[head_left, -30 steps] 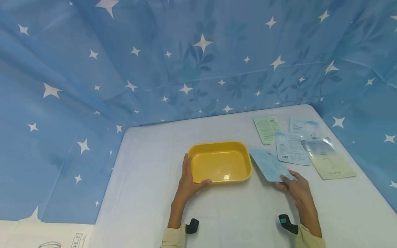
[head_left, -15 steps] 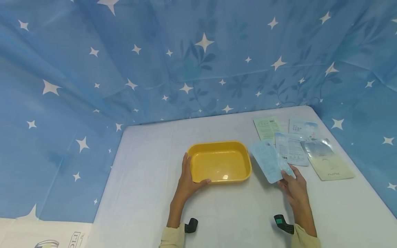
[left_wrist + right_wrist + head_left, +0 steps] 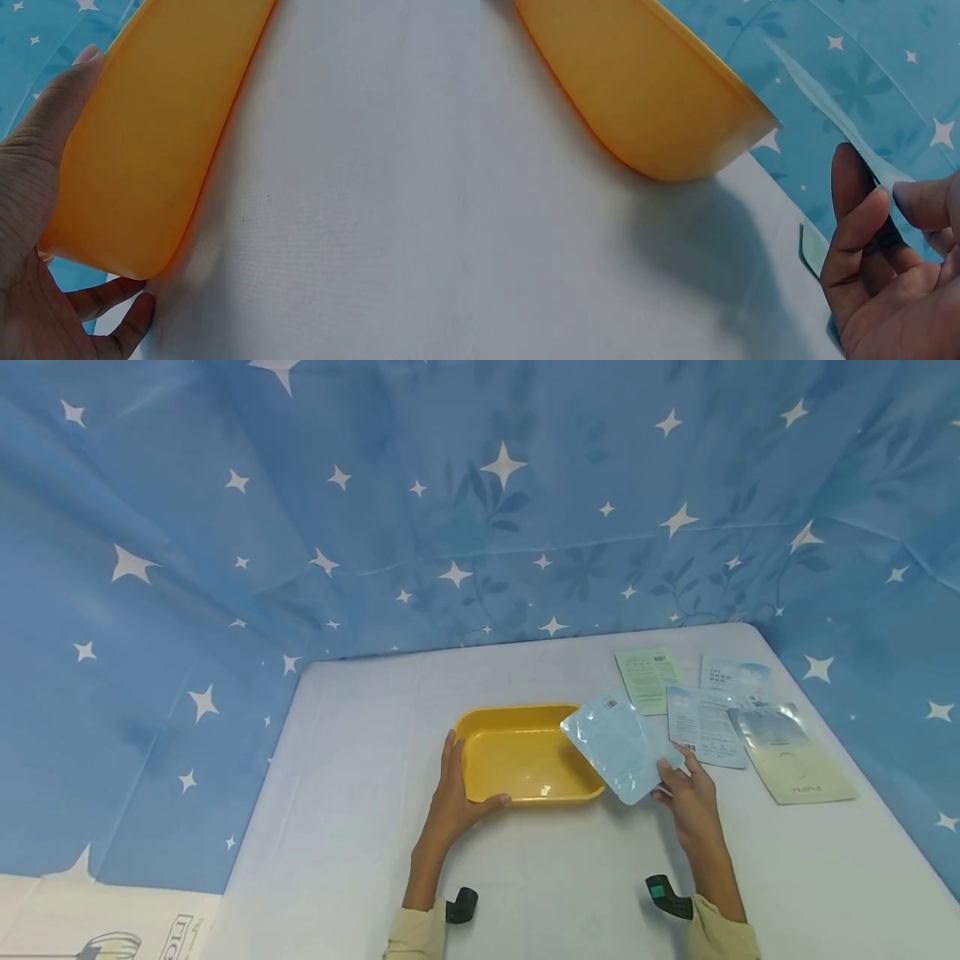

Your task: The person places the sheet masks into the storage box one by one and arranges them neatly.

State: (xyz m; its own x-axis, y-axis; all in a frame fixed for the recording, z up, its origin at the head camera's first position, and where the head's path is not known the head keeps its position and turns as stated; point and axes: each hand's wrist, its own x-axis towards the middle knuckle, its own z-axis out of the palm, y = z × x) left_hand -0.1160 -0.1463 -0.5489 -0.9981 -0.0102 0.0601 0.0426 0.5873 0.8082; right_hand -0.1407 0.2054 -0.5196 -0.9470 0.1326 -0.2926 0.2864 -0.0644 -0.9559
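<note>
A yellow plastic tray (image 3: 517,762) stands on the white-covered table. My left hand (image 3: 452,803) grips its near left corner, fingers along the left side and thumb along the front. In the left wrist view the thumb (image 3: 71,94) lies against the tray's upper edge, with two fingertips by its lower corner. My right hand (image 3: 692,797) pinches a flat light-blue face mask packet (image 3: 617,750) by one corner, between thumb and fingers. Raised and tilted, the packet overlaps the tray's right end in the head view. From the right wrist it shows nearly edge-on (image 3: 825,101).
Right of the tray lie a green packet (image 3: 649,679), two pale blue printed packets (image 3: 705,727) and a silver-and-cream packet (image 3: 795,760), some overlapping. A blue star-patterned curtain (image 3: 480,527) hangs behind the table. Printed cloth (image 3: 150,910) shows at lower left.
My right hand has moved left with the light-blue packet, from beside the tray to over its right end, and the packet has turned. My left hand and the tray stay put.
</note>
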